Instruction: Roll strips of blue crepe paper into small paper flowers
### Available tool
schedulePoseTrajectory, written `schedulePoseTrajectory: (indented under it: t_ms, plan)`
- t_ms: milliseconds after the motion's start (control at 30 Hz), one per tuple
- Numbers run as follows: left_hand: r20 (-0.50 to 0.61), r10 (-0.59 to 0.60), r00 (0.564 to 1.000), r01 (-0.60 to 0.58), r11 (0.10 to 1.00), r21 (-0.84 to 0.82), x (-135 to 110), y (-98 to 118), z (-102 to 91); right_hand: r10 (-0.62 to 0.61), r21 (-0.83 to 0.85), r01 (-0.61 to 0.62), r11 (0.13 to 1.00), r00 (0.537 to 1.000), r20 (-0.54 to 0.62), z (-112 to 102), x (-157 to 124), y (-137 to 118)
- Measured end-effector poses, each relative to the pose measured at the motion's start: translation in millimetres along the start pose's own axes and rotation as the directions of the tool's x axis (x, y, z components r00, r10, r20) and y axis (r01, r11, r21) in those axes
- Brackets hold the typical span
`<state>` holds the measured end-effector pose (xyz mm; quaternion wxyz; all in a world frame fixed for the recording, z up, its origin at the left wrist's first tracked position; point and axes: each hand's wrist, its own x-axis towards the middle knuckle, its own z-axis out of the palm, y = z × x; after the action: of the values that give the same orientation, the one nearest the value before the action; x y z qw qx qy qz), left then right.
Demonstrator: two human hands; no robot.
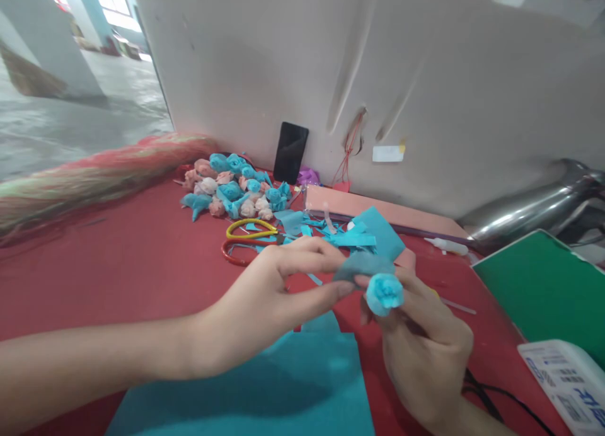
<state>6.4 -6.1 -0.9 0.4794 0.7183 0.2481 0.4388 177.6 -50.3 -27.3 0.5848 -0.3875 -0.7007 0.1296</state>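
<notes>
Between the thumb and fingers of my left hand (278, 297) is pinched a blue paper petal (362, 266). My right hand (425, 335) is closed around the base of a blue paper flower (385, 294), its rolled, ruffled head facing me. The petal lies against the flower's far side; whether the two are joined cannot be seen. Below both hands a large sheet of blue paper (265, 392) rests on the red table. Just beyond my left hand lie scissors (250, 237) with one yellow and one red handle loop.
Blue, pink and white paper flowers (231, 187) are heaped at the back left. Blue paper scraps (350, 234) lie behind my hands. A phone (290, 152) leans on the upright panel. A green board (548, 291) and white box (562, 379) stand right.
</notes>
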Motion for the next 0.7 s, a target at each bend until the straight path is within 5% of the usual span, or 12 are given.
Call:
schedulePoseTrajectory:
  t_ms: [200,700]
  plan:
    - [-0.008,-0.063,0.998,0.062,0.998,-0.021,-0.1,-0.7,0.8,0.014,0.005,-0.014,1.000,1.000,-0.019,1.6,3.3,-1.3]
    - [-0.019,0.079,0.997,-0.080,0.996,-0.047,-8.4,-3.7,7.1,0.026,0.021,-0.025,0.999,0.997,-0.078,8.5,0.7,-3.1]
